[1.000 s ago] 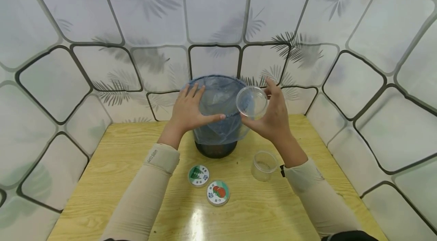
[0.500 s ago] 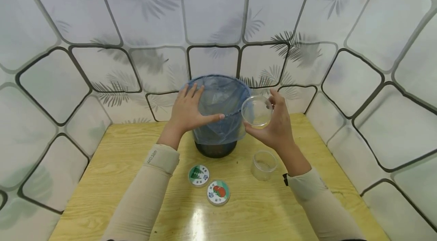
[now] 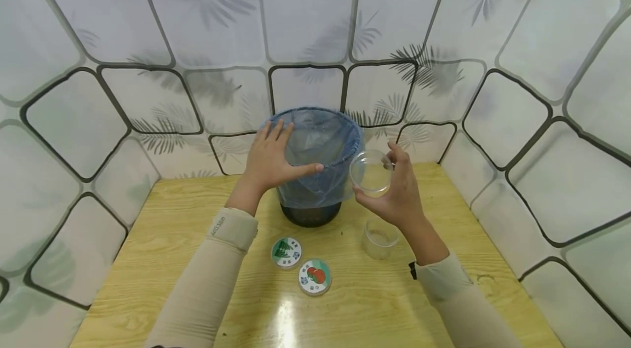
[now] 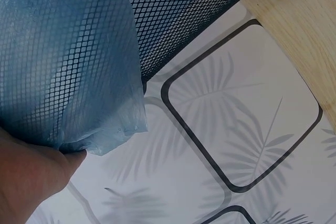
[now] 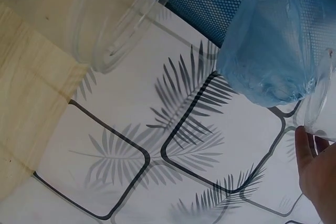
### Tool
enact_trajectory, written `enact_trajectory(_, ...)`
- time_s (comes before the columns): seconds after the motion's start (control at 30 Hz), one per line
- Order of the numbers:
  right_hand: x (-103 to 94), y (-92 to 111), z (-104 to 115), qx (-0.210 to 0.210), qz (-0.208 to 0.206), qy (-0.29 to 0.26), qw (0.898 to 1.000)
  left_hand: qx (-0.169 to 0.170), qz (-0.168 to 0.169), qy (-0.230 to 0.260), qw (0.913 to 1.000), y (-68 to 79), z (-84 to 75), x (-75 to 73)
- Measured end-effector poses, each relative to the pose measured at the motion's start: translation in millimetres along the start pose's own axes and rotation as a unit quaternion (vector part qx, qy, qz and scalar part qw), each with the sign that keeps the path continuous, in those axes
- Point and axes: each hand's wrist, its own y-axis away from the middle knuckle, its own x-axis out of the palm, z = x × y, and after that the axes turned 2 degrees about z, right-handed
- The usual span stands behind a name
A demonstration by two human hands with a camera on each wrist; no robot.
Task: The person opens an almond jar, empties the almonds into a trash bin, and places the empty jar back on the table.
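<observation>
My left hand (image 3: 271, 161) lies on the rim of a dark mesh waste bin (image 3: 310, 216) lined with a thin blue bag (image 3: 315, 183); its fingers are straight and spread, the thumb pointing right along the front rim. In the left wrist view, part of that hand (image 4: 31, 177) shows at the bag's lower edge. Between thumb and fingers, my right hand (image 3: 396, 194) holds a clear round plastic cup (image 3: 372, 190), tilted, just right of the bin. At the right edge of the right wrist view, the held cup (image 5: 323, 98) is partly cut off.
A second clear plastic cup (image 3: 378, 246) stands on the wooden table (image 3: 172, 260), below the right hand. Two round lids lie in front of the bin, one with a green vegetable picture (image 3: 286, 252), one with red tomatoes (image 3: 315, 277). Patterned walls (image 3: 315, 19) enclose the table.
My right hand has drawn the clear cup away from over the bin's right rim, down toward me and slightly right. The left hand stays on the rim.
</observation>
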Motion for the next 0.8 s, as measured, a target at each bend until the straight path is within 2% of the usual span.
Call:
enact_trajectory(0.13,2.0,4.9,-0.3,-0.006,0.012,-0.006,1.000,0.000,0.001,-0.001,1.0000,0.5,-0.4,0.3)
enact_trajectory(0.47,8.8,18.6,3.9,0.016,0.057,-0.033,0.998,-0.001,-0.003,-0.003,1.0000,1.4,-0.3,2.8)
enact_trajectory(0.63,11.6,23.8,4.7,0.012,0.078,-0.028,0.997,-0.001,-0.002,-0.007,1.0000,2.2,-0.3,3.5)
enact_trajectory(0.8,14.4,31.4,6.5,0.045,0.126,-0.025,0.991,-0.001,-0.003,-0.006,1.0000,3.4,-0.4,3.9)
